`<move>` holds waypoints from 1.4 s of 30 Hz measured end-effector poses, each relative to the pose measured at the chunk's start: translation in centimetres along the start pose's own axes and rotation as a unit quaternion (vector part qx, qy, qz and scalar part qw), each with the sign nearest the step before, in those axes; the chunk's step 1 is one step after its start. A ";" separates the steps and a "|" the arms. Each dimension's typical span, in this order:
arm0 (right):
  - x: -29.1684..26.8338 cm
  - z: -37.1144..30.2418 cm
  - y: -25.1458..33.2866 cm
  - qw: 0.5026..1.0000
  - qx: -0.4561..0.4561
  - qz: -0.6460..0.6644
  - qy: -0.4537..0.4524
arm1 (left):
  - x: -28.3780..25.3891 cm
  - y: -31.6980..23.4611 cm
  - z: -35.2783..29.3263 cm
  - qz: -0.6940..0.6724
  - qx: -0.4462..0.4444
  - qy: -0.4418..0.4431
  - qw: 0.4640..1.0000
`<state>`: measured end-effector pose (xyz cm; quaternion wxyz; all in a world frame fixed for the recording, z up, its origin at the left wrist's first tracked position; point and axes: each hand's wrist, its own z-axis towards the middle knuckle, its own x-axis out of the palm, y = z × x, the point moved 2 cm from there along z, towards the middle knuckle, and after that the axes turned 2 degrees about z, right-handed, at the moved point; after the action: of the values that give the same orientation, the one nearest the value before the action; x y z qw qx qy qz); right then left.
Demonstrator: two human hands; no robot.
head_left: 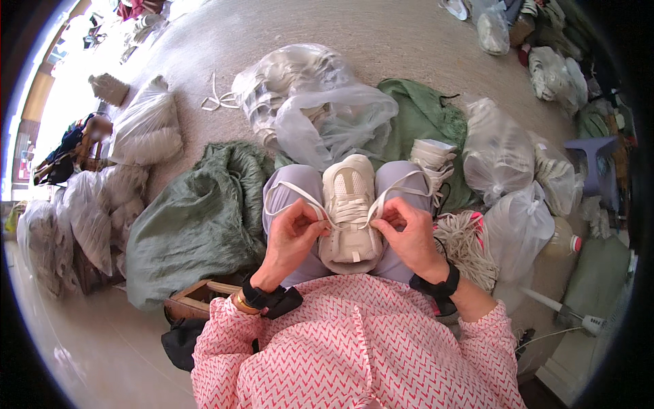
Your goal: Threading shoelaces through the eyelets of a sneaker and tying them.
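Observation:
A cream sneaker [351, 240] rests between my knees, its toe pointing away from me and its laces partly threaded across the front. My left hand [297, 226] is closed in a pinch on one end of the white shoelace [300, 192], left of the shoe's opening. On the other side, my right hand [403, 228] pinches the other part of the lace close to the eyelets. Both lace ends loop outward over my knees. Exactly how the fingertips grip the lace is partly hidden.
Ahead of my knees lies an open clear plastic bag [300, 88] of shoes. A green sack [197, 218] is at left, and a bundle of white laces [466, 245] at right. More shoes [433, 160] and tied plastic bags [501, 153] stand beyond it. A wooden stool [194, 300] is at my left.

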<state>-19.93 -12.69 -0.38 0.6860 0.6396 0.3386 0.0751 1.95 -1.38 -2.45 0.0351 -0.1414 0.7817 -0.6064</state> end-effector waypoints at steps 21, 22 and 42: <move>-0.3 -1.0 2.2 0.988 -0.078 -0.127 0.052 | 2.5 -2.2 -0.8 0.311 0.169 -0.057 0.933; -0.2 -1.0 2.4 0.983 -0.085 -0.147 0.064 | 2.4 -2.1 -0.8 0.289 0.160 -0.063 0.942; 0.4 -1.2 3.5 0.931 -0.154 -0.310 0.119 | 2.7 -1.8 -1.4 0.359 0.203 -0.087 0.907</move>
<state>-19.13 -10.88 2.78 0.7197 0.3757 0.5836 -0.0146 -0.57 -1.22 -0.02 0.3464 0.1071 0.6331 -0.6839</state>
